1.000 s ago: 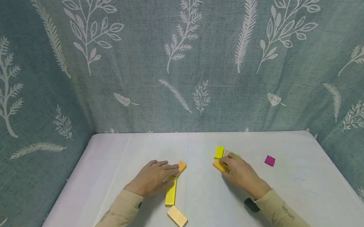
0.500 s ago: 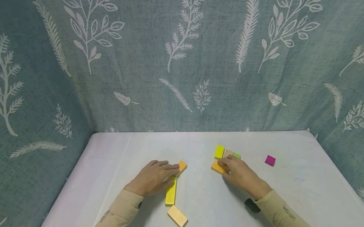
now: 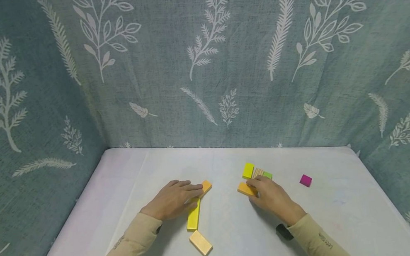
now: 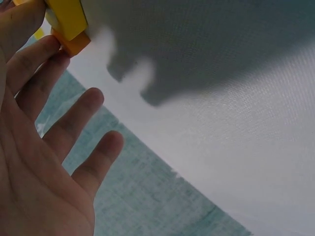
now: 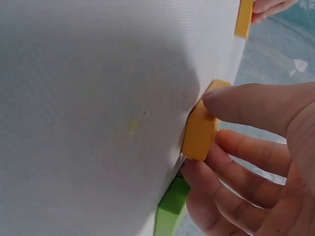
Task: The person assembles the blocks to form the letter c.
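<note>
In the head view my left hand (image 3: pixel 173 200) lies over the meeting ends of a long yellow block (image 3: pixel 193 219) and an orange block (image 3: pixel 206 186). The left wrist view has the thumb by the yellow block (image 4: pixel 69 17) and two fingertips against the orange block (image 4: pixel 74 44); the other fingers stay spread. My right hand (image 3: pixel 272 194) pinches a second orange block (image 3: pixel 245 189) flat on the table. Its thumb and fingers show around that orange block (image 5: pixel 201 132) in the right wrist view, beside a green block (image 5: pixel 172 201).
Beyond the right hand stand a short yellow block (image 3: pixel 248 170), a striped piece (image 3: pixel 257 173) and a green block (image 3: pixel 268 175). A magenta block (image 3: pixel 306 180) lies farther right. A pale wooden block (image 3: pixel 201 243) sits near the yellow block's front end. Patterned cloth (image 3: pixel 168 65) hangs behind the white table (image 3: pixel 228 242).
The right hand's orange block has shifted slightly left, away from the short yellow block, and more of the green block shows. The left hand stays in place.
</note>
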A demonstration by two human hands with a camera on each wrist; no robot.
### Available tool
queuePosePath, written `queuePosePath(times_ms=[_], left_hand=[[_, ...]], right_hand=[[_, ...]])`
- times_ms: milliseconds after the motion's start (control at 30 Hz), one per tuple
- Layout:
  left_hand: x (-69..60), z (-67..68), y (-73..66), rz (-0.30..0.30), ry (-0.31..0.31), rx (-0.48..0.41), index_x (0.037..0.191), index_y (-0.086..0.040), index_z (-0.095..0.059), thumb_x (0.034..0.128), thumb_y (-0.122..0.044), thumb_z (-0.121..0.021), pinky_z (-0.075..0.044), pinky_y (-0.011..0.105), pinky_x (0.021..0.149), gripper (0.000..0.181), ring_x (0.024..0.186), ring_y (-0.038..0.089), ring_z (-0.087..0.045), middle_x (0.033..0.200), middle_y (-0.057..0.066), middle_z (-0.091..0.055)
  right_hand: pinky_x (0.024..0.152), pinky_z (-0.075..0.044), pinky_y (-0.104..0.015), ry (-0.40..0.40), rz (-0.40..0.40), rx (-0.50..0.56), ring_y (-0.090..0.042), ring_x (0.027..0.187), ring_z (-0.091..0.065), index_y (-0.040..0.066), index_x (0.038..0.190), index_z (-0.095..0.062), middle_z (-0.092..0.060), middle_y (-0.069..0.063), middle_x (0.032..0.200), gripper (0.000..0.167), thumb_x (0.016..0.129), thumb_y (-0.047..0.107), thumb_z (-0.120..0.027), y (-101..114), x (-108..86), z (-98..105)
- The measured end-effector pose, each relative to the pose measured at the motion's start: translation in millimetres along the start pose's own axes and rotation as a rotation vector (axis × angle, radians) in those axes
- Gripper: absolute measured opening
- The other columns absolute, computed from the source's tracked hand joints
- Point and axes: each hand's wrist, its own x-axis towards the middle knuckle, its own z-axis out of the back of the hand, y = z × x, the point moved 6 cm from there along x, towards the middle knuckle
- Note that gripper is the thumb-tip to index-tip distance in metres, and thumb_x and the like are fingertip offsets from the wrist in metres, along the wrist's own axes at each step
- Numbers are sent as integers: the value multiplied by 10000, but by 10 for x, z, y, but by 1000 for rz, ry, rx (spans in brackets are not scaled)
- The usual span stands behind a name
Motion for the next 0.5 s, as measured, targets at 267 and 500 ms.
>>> queuePosePath(times_ms=[267,500], left_hand=[[10,1,-3,-7,-4,0,1406,-132,-626,989,-265,-686,-434,520,1075,442,1321,349,-538,1455,23,-581],[4,-3,-6,-20,-12,-7,1389,-129,-638,984,-252,-693,-442,519,1067,427,1306,355,-549,1446,26,-588]], right_hand=[[789,-575,-349,15,-16,8,-134,846,-597,81,1151,-731,-661,-28,1001,363,816,134,-860,-35,9,-12],[780,-573,-355,13,-1,23,-146,836,-600,57,1156,-726,-661,-42,995,371,814,109,-859,-25,2,-16]])
